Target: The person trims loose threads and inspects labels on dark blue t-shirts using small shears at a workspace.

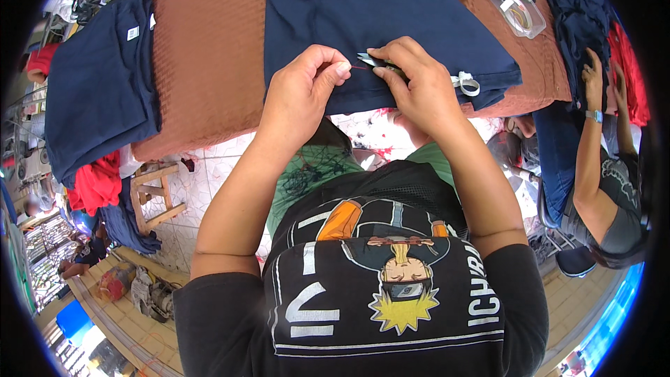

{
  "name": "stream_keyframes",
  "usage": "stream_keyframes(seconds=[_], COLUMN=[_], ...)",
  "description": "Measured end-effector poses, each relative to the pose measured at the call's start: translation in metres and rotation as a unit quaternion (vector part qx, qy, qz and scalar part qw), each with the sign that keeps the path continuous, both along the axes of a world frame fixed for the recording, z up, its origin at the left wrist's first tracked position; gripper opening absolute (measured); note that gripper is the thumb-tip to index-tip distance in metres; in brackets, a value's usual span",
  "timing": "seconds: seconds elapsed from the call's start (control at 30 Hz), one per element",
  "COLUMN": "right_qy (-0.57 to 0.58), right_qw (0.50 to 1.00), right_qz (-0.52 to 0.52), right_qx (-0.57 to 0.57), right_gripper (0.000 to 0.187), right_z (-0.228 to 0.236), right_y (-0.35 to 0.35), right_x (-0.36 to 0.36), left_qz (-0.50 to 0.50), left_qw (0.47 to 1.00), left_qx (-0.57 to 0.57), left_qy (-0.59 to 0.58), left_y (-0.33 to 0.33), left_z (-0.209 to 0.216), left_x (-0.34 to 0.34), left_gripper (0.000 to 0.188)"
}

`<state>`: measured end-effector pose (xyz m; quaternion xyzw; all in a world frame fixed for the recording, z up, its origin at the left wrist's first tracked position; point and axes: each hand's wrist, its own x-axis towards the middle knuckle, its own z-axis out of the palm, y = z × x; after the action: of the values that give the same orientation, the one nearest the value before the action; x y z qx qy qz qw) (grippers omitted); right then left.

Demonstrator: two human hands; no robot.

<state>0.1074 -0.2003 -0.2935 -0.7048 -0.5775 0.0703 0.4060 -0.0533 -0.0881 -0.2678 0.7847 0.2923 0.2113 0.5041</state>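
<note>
A dark navy cloth garment lies spread over the table before me. My left hand pinches the end of a short red thread just above the cloth. Closed around a small pair of thread snips is my right hand, the pointed metal blades aimed left toward the thread. The snips' handles are mostly hidden in the palm. Beside the right wrist, a white loop of tape or elastic lies at the garment's edge.
A brown textured cover drapes the table. Folded navy garments are stacked at its left end. A clear plastic tray holding a tape roll sits far right. Another person's arm reaches in at right. A wooden stool stands below left.
</note>
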Motion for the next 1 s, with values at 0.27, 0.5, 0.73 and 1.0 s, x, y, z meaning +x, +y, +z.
stream_keyframes(seconds=[0.27, 0.5, 0.73, 1.0], right_qy=[0.006, 0.015, 0.003, -0.067], right_qw=[0.998, 0.997, 1.0, 0.988], right_qz=[-0.037, -0.071, -0.011, 0.04], right_qx=[0.047, 0.039, -0.002, -0.136], right_gripper=[0.02, 0.024, 0.031, 0.041], right_z=[0.011, 0.032, 0.041, 0.025], right_y=[-0.009, -0.019, -0.031, -0.039], right_x=[0.015, 0.021, 0.014, 0.016], left_qz=[-0.281, -0.202, -0.12, -0.091], left_qw=[0.953, 0.971, 0.918, 0.947], left_qx=[0.068, 0.093, 0.33, 0.294], left_qy=[0.096, 0.093, 0.186, 0.095], left_y=[0.018, 0.021, 0.002, 0.02], left_z=[0.096, 0.105, 0.011, 0.0], left_x=[-0.058, -0.07, -0.045, -0.046], left_gripper=[0.024, 0.027, 0.054, 0.018])
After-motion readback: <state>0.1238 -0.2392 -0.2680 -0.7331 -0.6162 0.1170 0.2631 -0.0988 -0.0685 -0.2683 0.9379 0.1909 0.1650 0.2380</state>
